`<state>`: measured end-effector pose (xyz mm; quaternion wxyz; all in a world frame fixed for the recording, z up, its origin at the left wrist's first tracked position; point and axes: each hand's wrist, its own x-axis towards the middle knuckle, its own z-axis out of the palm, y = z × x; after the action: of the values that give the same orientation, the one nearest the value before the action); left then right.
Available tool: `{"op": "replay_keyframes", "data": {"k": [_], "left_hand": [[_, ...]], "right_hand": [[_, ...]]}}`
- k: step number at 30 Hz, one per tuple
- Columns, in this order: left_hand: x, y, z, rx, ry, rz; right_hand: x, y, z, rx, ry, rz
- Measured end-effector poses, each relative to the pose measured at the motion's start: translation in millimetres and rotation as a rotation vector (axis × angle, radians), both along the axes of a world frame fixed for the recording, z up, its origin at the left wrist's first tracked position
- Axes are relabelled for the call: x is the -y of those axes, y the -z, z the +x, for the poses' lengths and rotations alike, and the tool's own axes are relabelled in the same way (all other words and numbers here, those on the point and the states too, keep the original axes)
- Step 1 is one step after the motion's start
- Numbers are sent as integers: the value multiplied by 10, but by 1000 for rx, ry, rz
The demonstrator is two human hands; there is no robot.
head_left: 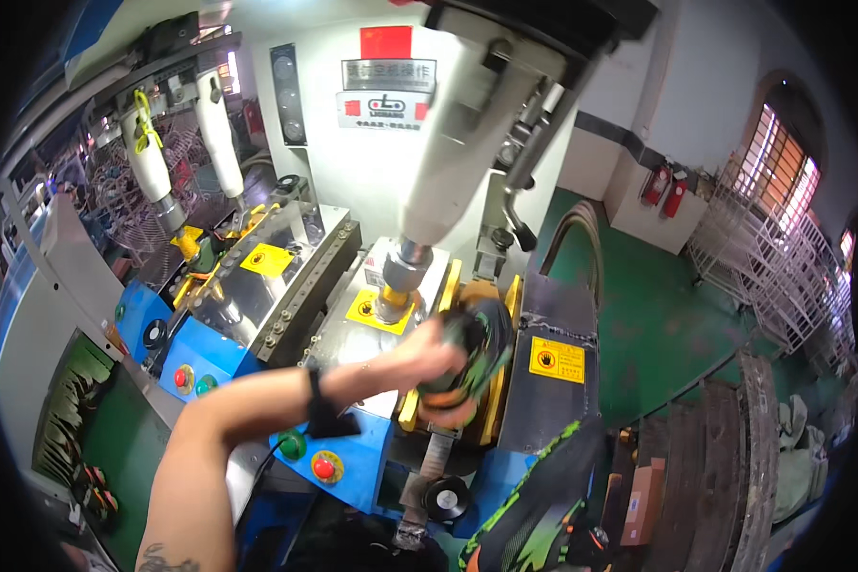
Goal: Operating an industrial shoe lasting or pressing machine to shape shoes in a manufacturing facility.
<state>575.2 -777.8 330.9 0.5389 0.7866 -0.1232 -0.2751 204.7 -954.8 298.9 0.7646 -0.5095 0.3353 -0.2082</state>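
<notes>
My left hand, blurred by motion, is closed on the upper part of a dark sports shoe with green and orange trim. That shoe sits between the yellow side pads of a pressing machine, beneath its tall white press arm. A second shoe, black with green and orange patterning, shows large at the lower right, its edge cut off by the picture. My right hand does not show.
Red and green push buttons sit on the blue front panel. At left, another station holds a shoe under its arm. Wooden shelving with a cardboard box stands at right. White wire racks are beyond the green floor.
</notes>
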Motion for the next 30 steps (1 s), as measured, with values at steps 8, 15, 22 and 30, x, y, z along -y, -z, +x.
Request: {"op": "replay_keyframes", "data": {"k": [8, 15, 22, 30], "left_hand": [[-2195, -527, -2242, -280, -383, -591], [-2940, -84, -3418, -151, -986, -645], [-3146, 509, -3854, -271, -1338, -507], [-3369, 838, -3865, -375, -1391, -430]], "right_hand": [[285, -235, 2242, -115, -596, 323], [-249, 238, 3995, -481, -530, -882], [-485, 862, 3890, -307, -435, -1165], [-457, 879, 3941, -268, -348, -1161]]}}
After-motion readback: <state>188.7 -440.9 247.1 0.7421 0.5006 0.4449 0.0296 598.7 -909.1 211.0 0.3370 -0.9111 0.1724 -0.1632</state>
